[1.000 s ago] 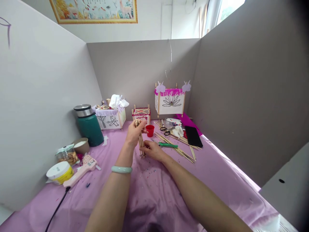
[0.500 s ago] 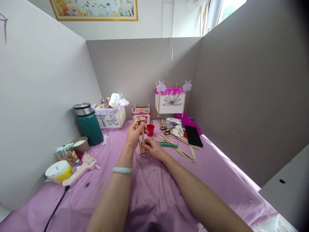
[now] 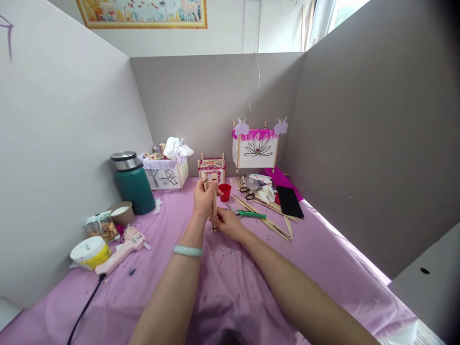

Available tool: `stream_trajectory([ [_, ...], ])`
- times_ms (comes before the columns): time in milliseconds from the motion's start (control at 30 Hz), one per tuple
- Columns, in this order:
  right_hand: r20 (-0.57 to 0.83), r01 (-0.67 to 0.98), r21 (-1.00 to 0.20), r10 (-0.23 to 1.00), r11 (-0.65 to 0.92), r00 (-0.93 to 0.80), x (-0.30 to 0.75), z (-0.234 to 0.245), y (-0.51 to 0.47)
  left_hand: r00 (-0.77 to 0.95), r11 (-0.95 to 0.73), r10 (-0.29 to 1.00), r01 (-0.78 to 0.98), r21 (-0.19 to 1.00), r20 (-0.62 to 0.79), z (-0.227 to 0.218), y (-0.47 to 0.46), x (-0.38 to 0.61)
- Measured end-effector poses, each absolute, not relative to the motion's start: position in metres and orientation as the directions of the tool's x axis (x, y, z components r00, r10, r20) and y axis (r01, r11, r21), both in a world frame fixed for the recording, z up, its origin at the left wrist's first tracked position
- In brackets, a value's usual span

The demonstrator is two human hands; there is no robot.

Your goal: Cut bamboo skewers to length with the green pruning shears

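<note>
My left hand (image 3: 203, 200) is closed around the upper part of an upright wooden stick frame (image 3: 214, 211), made of thin sticks tied with dark bands near the ends. Lower down, the fingers of my right hand (image 3: 229, 223) pinch the same frame close to its bottom band. Part of the frame is hidden behind my left fingers. Just behind the hands stand a red cup (image 3: 224, 192) and a small lantern-like box (image 3: 211, 167) with red trim. Green-handled pliers (image 3: 251, 214) lie to the right of my right hand.
Loose sticks (image 3: 276, 232), scissors (image 3: 247, 193) and a black phone (image 3: 289, 202) lie at right. A white box with pink fringe (image 3: 257, 151) is behind them. On the left are a green bottle (image 3: 134, 189), a pink glue gun (image 3: 122, 251) with its cord, and a yellow tub (image 3: 91, 256).
The stick frame has turned and now looks narrower at its lower end. My left hand has shifted slightly right; both hands keep their hold. The whole view has moved a little.
</note>
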State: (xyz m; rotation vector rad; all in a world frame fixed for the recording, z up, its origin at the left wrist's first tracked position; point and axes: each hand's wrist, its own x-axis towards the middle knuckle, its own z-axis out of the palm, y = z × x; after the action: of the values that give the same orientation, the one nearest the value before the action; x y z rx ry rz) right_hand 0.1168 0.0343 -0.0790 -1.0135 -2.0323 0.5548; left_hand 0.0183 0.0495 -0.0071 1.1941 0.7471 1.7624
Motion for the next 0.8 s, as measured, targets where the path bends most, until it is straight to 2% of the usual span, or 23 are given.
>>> stream_trajectory([
  [267, 0.457, 0.437, -0.711, 0.834, 0.551, -0.308, 0.118, -0.078, 0.034, -0.150, -0.455, 0.887, -0.448, 0.769, 0.437, -0.014, 0.045, 0.019],
  [400, 0.483, 0.455, -0.692, 0.828, 0.561, -0.285, 0.117, -0.079, 0.034, -0.247, -0.512, 0.859, -0.420, 0.749, 0.448, -0.018, 0.046, 0.021],
  [567, 0.471, 0.598, -0.592, 0.834, 0.541, -0.288, 0.116, -0.076, 0.031, -0.363, -0.562, 0.818, -0.343, 0.752, 0.446, -0.021, 0.048, 0.023],
  [800, 0.373, 0.798, -0.351, 0.855, 0.489, -0.360, 0.120, -0.065, 0.025, -0.194, -0.517, 0.855, -0.250, 0.819, 0.481, -0.019, 0.044, 0.023],
])
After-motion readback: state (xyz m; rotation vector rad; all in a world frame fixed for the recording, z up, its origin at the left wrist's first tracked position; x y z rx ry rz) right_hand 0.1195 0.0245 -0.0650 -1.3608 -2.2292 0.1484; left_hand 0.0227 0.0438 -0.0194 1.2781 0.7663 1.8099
